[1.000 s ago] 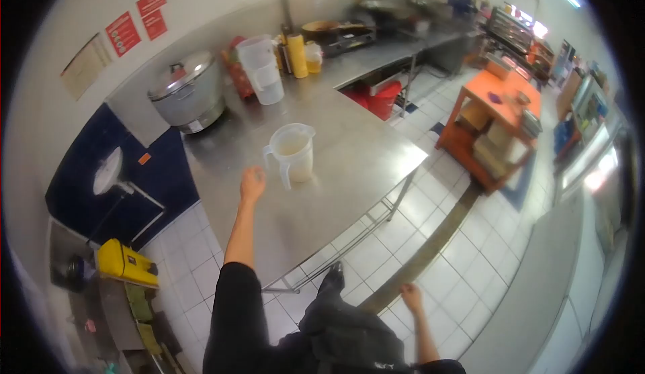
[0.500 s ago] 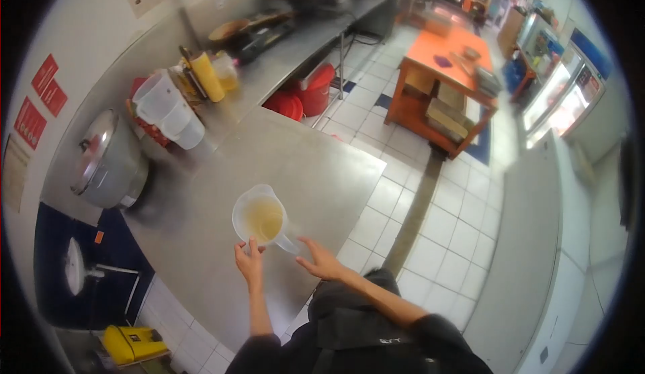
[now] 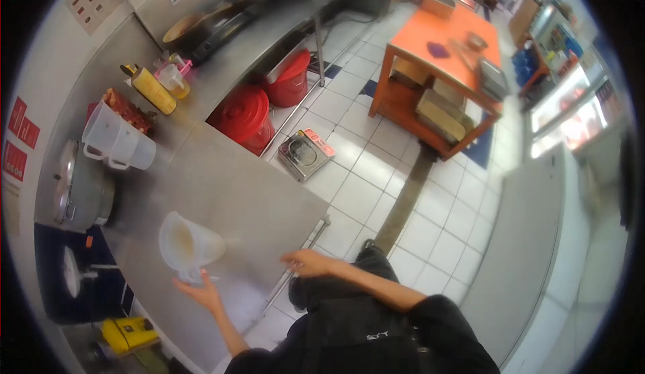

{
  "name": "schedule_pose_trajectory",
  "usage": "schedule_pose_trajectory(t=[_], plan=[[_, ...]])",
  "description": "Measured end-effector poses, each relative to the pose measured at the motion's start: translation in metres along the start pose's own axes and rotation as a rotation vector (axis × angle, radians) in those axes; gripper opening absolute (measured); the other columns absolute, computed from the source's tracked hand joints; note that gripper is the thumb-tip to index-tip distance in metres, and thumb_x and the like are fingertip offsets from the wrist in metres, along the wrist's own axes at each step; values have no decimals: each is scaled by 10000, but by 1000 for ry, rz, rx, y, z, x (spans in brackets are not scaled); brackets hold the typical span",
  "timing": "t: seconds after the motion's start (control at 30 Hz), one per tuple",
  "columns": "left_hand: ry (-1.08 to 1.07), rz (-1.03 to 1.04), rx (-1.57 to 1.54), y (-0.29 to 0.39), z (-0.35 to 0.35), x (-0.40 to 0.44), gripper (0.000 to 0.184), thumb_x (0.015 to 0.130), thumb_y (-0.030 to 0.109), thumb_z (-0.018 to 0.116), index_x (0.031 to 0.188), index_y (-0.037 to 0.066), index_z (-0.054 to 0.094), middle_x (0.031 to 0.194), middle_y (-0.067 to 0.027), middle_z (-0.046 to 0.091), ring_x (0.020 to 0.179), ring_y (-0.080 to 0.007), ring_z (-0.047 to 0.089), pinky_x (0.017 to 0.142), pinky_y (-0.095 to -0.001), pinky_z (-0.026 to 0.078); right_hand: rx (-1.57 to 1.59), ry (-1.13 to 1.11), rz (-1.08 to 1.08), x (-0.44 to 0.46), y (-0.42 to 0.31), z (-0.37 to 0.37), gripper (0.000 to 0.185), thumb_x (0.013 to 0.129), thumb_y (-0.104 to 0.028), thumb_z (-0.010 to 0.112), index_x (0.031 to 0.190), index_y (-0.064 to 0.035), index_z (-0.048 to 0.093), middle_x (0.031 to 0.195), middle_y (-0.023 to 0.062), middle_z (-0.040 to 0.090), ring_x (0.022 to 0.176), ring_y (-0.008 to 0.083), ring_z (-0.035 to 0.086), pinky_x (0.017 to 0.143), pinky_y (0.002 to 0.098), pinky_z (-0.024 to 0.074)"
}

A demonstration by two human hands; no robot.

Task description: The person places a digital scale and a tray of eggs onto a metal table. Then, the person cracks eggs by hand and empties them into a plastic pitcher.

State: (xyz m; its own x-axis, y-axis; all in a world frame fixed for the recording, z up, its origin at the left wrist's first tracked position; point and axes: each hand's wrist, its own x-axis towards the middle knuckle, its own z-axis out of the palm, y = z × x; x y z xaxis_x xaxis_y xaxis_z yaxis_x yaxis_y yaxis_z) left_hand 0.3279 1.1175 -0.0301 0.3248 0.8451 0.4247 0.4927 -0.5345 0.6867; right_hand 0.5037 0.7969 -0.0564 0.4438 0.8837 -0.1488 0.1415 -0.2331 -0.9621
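A translucent plastic jug with some yellowish liquid in it stands on the steel table. Just below its handle is my left hand, palm up, with thumb and fingers spread; whether a fingertip touches the handle I cannot tell. My right hand is over the table's right edge, clear of the jug, its fingers loosely bent and apart with nothing seen in them. Stacked empty-looking jugs are at the table's back left.
A large metal pot and a yellow bottle are along the wall. Red lidded bins and a scale-like device are beyond the table. Farther off stands an orange cart; a grey cabinet is at the right.
Both hands were at the jug half a second ago; my right hand has since come off its handle and my left hand has opened below it. The view has turned rightward.
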Motion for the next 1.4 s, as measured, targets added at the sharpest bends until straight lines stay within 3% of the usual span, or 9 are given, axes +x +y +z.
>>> schedule_pose_trajectory(t=[0.2,0.4,0.57,0.7,0.8,0.93,1.07,1.2,1.4], plan=[[301,59,205,128,32,-29,591,966,167,721,1471,-9,469,1412,-182,564,1252,-311,576,1082,-433,448,-702,303,323,-89,100,-223,273,936,-167,619,1179,-62,685,1061,169,744,947,325,733,834,440,572],[-846,-318,-382,360,181,-81,180,1006,130,592,985,8,724,837,-97,751,751,-223,730,746,-332,563,-430,266,632,-93,229,-387,265,931,-247,666,1090,-44,731,953,216,755,885,412,727,804,483,577],[-612,165,-471,430,364,-102,172,927,107,666,1051,3,724,910,-137,745,785,-252,736,807,-357,579,-520,182,609,-182,360,-523,446,739,-134,690,1178,-58,725,1152,227,731,1098,360,695,948,428,558],[-1278,-417,-530,421,520,-70,183,916,146,667,1016,3,723,806,-127,733,773,-235,729,728,-361,548,-331,256,1068,-172,341,-616,401,803,-159,696,1169,5,703,1004,221,763,981,302,746,826,379,599],[-586,160,5,297,681,-185,296,940,264,643,1040,1,734,988,-168,764,902,-261,759,764,-370,584,-107,202,999,-144,370,-678,339,882,-186,651,1125,47,692,879,202,768,819,230,753,622,335,570],[-1472,-1125,-296,303,683,-114,312,822,103,643,1111,57,750,1186,-228,723,1173,-382,667,994,-454,532,-455,-130,600,-23,448,-792,241,938,-212,660,770,-40,681,651,88,662,593,159,653,535,368,517],[-999,-609,-175,227,747,-206,310,816,128,659,1110,112,754,1005,-159,765,1016,-345,723,910,-447,564,-1054,-835,211,223,437,-853,339,978,-303,630,782,-37,706,657,93,650,640,204,673,523,388,495],[-551,-1143,-167,166,807,-261,312,863,195,620,1141,132,747,1023,-156,760,1001,-375,715,912,-465,564,-1019,-806,308,436,491,-786,434,1004,-441,544,1024,-35,694,1023,206,705,906,443,681,905,474,530],[-282,-1752,-402,-30,993,-380,365,945,372,588,1124,100,753,1003,-147,761,971,-348,728,913,-477,566,-1120,-949,94,685,706,-601,335,901,-422,727,1077,-139,691,963,104,744,928,352,715,837,461,570]])
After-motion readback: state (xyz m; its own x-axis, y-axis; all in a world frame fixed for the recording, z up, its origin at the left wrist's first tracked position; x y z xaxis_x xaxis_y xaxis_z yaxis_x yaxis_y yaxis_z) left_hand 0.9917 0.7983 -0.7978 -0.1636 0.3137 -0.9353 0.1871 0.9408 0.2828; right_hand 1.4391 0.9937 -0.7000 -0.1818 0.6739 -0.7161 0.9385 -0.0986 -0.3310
